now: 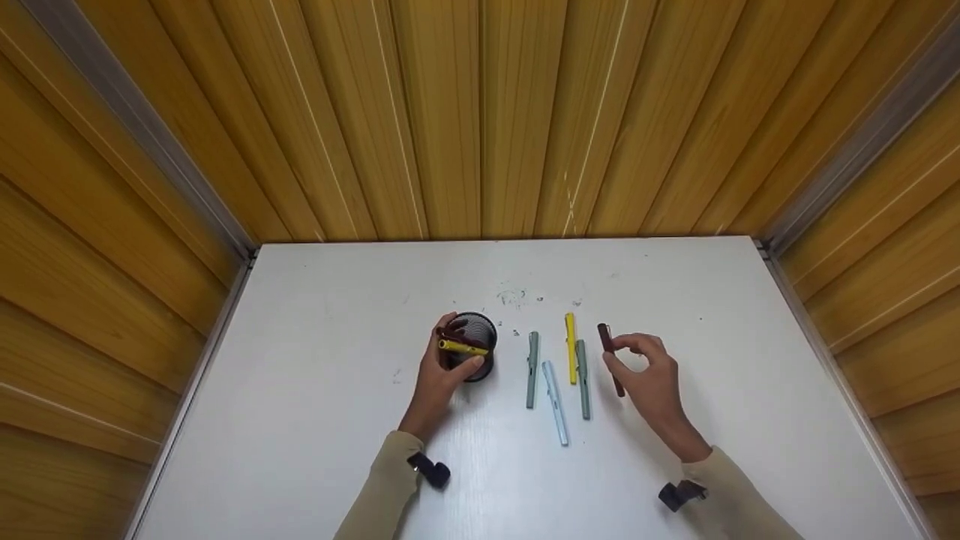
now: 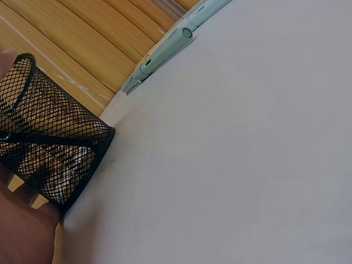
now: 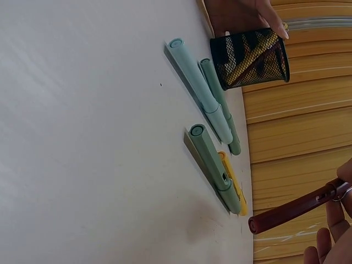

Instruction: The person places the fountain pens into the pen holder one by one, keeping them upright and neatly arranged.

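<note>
A black mesh pen cup (image 1: 474, 346) stands on the white table (image 1: 315, 420) with a yellow pen (image 1: 463, 347) and a dark pen inside. My left hand (image 1: 452, 361) grips the cup (image 2: 49, 148) round its side. My right hand (image 1: 628, 358) pinches a dark red pen (image 1: 610, 358) between thumb and fingers; in the right wrist view this pen (image 3: 291, 212) hangs a little above the table. Between the hands lie a green pen (image 1: 532, 370), a light blue pen (image 1: 556, 403), a yellow pen (image 1: 571, 349) and another green pen (image 1: 583, 379).
Wood-panelled walls (image 1: 480, 112) close in the table at the back and on both sides. Faint scribble marks (image 1: 514, 296) sit behind the pens. The right wrist view shows the lying pens side by side: light blue pen (image 3: 198, 88), green pen (image 3: 212, 162), yellow pen (image 3: 234, 187).
</note>
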`<control>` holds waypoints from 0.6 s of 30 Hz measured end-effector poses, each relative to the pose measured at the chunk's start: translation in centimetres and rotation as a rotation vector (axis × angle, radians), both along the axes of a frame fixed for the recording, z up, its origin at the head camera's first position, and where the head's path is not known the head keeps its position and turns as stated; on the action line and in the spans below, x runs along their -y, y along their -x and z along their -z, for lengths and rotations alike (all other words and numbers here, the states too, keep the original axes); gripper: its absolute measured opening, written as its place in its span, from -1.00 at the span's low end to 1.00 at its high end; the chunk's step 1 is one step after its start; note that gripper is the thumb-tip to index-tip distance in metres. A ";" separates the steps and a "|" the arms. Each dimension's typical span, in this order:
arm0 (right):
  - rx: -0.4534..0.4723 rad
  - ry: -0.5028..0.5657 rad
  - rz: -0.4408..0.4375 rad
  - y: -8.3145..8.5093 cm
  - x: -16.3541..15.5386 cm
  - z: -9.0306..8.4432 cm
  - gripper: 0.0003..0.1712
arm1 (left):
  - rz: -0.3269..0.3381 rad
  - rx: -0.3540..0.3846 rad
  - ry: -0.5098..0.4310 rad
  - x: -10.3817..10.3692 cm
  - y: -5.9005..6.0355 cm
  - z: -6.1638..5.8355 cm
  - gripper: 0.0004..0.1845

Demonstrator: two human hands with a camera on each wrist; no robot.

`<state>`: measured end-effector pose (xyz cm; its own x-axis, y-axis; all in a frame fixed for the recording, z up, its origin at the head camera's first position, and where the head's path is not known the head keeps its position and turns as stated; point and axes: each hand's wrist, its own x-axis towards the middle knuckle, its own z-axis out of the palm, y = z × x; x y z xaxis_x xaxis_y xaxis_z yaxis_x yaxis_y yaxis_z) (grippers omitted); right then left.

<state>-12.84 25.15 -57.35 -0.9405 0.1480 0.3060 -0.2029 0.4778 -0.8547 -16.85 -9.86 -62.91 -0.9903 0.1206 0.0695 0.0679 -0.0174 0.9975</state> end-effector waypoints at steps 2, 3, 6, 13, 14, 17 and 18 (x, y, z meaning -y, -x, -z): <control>-0.002 0.001 -0.003 0.0 0.1 -0.1 -0.73 | 0.001 0.005 0.005 0.0 0.0 0.0 -0.02; -0.004 0.000 -0.005 0.0 0.1 -0.1 -0.72 | 0.001 0.008 0.008 0.0 0.0 0.0 -0.02; -0.009 -0.002 -0.013 0.1 0.3 -0.2 -0.72 | 0.001 0.010 0.013 0.0 -0.1 0.0 -0.03; -0.035 -0.007 -0.041 0.5 0.9 -0.4 -0.72 | -0.006 0.007 0.027 0.0 -0.1 0.1 -0.03; -0.037 -0.008 -0.045 0.6 1.0 -0.5 -0.72 | -0.007 0.006 0.027 0.0 -0.1 0.1 -0.03; -0.035 -0.003 -0.051 0.7 1.3 -0.7 -0.72 | -0.003 0.005 0.023 0.0 -0.1 0.2 -0.04; -0.031 0.000 -0.053 0.7 1.4 -0.8 -0.73 | -0.001 0.003 0.018 0.0 -0.1 0.2 -0.03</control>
